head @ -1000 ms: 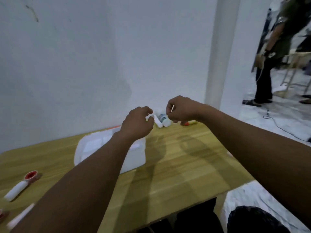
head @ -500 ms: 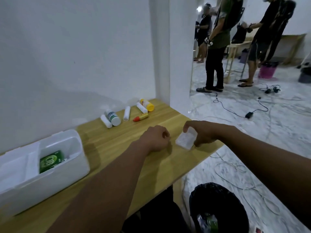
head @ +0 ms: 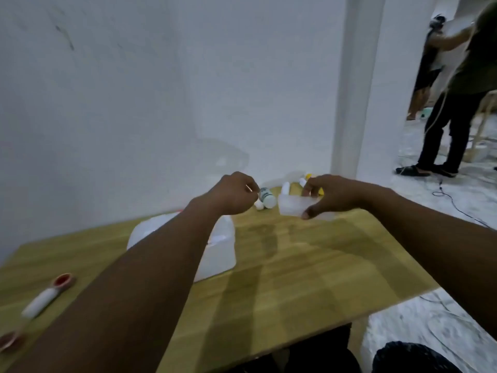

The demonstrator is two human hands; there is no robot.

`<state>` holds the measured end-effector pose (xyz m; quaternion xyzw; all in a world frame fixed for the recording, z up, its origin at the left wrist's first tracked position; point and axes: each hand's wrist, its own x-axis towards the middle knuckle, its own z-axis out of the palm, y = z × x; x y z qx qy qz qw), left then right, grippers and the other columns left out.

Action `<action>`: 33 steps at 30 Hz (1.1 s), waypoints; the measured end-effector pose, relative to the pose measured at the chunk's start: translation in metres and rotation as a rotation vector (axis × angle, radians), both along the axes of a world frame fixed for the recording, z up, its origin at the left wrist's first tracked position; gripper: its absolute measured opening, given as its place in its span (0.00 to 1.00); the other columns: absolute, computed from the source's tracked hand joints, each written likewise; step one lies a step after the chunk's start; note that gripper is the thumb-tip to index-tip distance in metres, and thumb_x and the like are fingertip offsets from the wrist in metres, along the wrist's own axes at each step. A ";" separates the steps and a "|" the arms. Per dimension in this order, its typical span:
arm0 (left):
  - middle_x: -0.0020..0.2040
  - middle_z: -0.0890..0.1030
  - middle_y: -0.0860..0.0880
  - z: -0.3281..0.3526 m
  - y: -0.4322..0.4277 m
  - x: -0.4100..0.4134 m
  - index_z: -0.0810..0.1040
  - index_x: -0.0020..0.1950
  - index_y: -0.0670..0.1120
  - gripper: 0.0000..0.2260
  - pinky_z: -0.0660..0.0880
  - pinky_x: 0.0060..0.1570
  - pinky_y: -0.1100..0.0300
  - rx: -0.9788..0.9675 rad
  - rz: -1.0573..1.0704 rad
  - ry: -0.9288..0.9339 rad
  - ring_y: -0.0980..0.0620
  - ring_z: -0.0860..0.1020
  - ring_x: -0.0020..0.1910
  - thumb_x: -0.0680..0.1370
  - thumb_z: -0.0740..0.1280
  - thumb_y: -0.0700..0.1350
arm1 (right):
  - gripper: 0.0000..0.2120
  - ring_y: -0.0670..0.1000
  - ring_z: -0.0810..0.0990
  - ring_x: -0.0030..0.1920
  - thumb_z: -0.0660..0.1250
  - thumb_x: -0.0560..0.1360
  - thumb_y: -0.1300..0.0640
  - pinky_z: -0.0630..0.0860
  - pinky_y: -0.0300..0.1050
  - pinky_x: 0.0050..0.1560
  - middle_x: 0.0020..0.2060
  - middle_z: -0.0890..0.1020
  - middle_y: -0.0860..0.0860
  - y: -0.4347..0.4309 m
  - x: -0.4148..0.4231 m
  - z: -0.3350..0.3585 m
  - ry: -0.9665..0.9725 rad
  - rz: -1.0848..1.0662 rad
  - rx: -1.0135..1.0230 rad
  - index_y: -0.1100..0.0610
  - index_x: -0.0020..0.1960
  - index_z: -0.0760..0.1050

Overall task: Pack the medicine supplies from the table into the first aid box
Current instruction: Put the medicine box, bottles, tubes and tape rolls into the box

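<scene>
White wall behind wooden desk (head: 309, 278). My right hand (head: 332, 196) fingers clamped on small clear case (head: 294, 207), right of first aid box (head: 215, 254). Left hand (head: 236, 195) pinched shut on thin stick. Bottles (head: 266, 197) beyond box unpacked; much left, I judge.

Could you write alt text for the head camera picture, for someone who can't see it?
Two bare arms reach over a wooden table: the right hand holds a small clear plastic case, and the left hand pinches something thin. A white first aid box sits under the left arm, with small bottles by the wall.
</scene>
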<state>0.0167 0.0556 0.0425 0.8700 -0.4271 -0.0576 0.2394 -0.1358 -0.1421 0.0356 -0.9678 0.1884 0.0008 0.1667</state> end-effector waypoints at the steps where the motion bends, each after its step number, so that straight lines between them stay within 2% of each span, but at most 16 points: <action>1: 0.58 0.84 0.46 0.007 0.017 0.010 0.83 0.58 0.49 0.11 0.74 0.53 0.60 -0.019 0.040 -0.017 0.49 0.80 0.55 0.77 0.66 0.47 | 0.29 0.52 0.76 0.56 0.78 0.63 0.39 0.75 0.48 0.57 0.57 0.77 0.48 0.013 0.016 0.013 -0.043 0.039 0.009 0.48 0.60 0.75; 5: 0.59 0.83 0.47 0.020 0.086 0.041 0.83 0.59 0.47 0.12 0.70 0.52 0.62 -0.113 0.214 -0.051 0.50 0.79 0.57 0.78 0.65 0.43 | 0.31 0.50 0.75 0.53 0.77 0.63 0.37 0.72 0.45 0.48 0.54 0.77 0.47 0.078 0.078 0.046 -0.074 0.209 -0.029 0.47 0.61 0.74; 9: 0.59 0.83 0.48 0.000 0.139 0.061 0.83 0.59 0.48 0.13 0.68 0.53 0.64 -0.148 0.339 -0.032 0.54 0.77 0.53 0.78 0.64 0.42 | 0.31 0.50 0.73 0.56 0.78 0.65 0.42 0.72 0.46 0.52 0.55 0.73 0.46 0.139 0.116 0.040 0.005 0.356 -0.221 0.49 0.64 0.72; 12: 0.61 0.81 0.49 -0.021 0.158 0.068 0.82 0.59 0.49 0.12 0.67 0.54 0.63 -0.139 0.381 -0.048 0.51 0.77 0.59 0.78 0.64 0.43 | 0.29 0.54 0.76 0.57 0.78 0.66 0.46 0.76 0.49 0.54 0.58 0.76 0.50 0.168 0.132 0.021 0.057 0.385 -0.444 0.54 0.62 0.75; 15: 0.64 0.78 0.48 -0.039 0.164 0.072 0.81 0.61 0.49 0.13 0.67 0.56 0.61 -0.126 0.408 -0.067 0.48 0.74 0.64 0.78 0.65 0.45 | 0.29 0.56 0.76 0.56 0.79 0.66 0.48 0.76 0.48 0.51 0.57 0.76 0.53 0.180 0.145 0.001 0.007 0.389 -0.520 0.56 0.62 0.75; 19: 0.66 0.76 0.46 -0.059 0.166 0.075 0.78 0.64 0.50 0.14 0.69 0.59 0.57 -0.127 0.427 -0.051 0.46 0.73 0.65 0.79 0.65 0.47 | 0.27 0.55 0.75 0.54 0.77 0.68 0.46 0.73 0.46 0.49 0.57 0.76 0.54 0.181 0.155 -0.017 -0.057 0.388 -0.390 0.57 0.62 0.74; 24: 0.66 0.75 0.47 -0.074 0.164 0.073 0.78 0.64 0.51 0.14 0.66 0.53 0.60 -0.232 0.457 -0.048 0.48 0.74 0.62 0.79 0.65 0.46 | 0.23 0.51 0.72 0.48 0.78 0.67 0.47 0.69 0.43 0.45 0.53 0.76 0.53 0.183 0.157 -0.036 -0.097 0.344 -0.186 0.56 0.56 0.75; 27: 0.66 0.75 0.47 -0.075 0.164 0.072 0.79 0.63 0.50 0.13 0.67 0.54 0.59 -0.258 0.461 -0.050 0.48 0.74 0.62 0.79 0.64 0.46 | 0.21 0.51 0.72 0.49 0.77 0.68 0.46 0.70 0.43 0.47 0.51 0.75 0.52 0.181 0.153 -0.039 -0.165 0.298 -0.090 0.55 0.55 0.76; 30: 0.66 0.76 0.47 -0.075 0.165 0.072 0.79 0.62 0.50 0.13 0.67 0.54 0.60 -0.271 0.453 -0.053 0.48 0.74 0.62 0.79 0.64 0.45 | 0.15 0.54 0.75 0.52 0.71 0.73 0.50 0.70 0.44 0.47 0.53 0.78 0.54 0.173 0.149 -0.033 -0.216 0.190 -0.014 0.58 0.56 0.77; 31: 0.66 0.76 0.47 -0.075 0.165 0.072 0.79 0.62 0.50 0.13 0.66 0.55 0.61 -0.274 0.449 -0.051 0.48 0.74 0.63 0.79 0.64 0.45 | 0.12 0.54 0.75 0.50 0.68 0.74 0.53 0.70 0.44 0.45 0.52 0.79 0.55 0.173 0.149 -0.030 -0.205 0.148 0.011 0.60 0.54 0.77; 33: 0.66 0.76 0.47 -0.075 0.164 0.072 0.79 0.62 0.49 0.13 0.65 0.55 0.61 -0.273 0.442 -0.046 0.49 0.74 0.64 0.79 0.64 0.44 | 0.06 0.53 0.74 0.38 0.64 0.74 0.58 0.70 0.42 0.35 0.42 0.78 0.56 0.178 0.151 -0.025 -0.123 0.089 0.040 0.61 0.44 0.74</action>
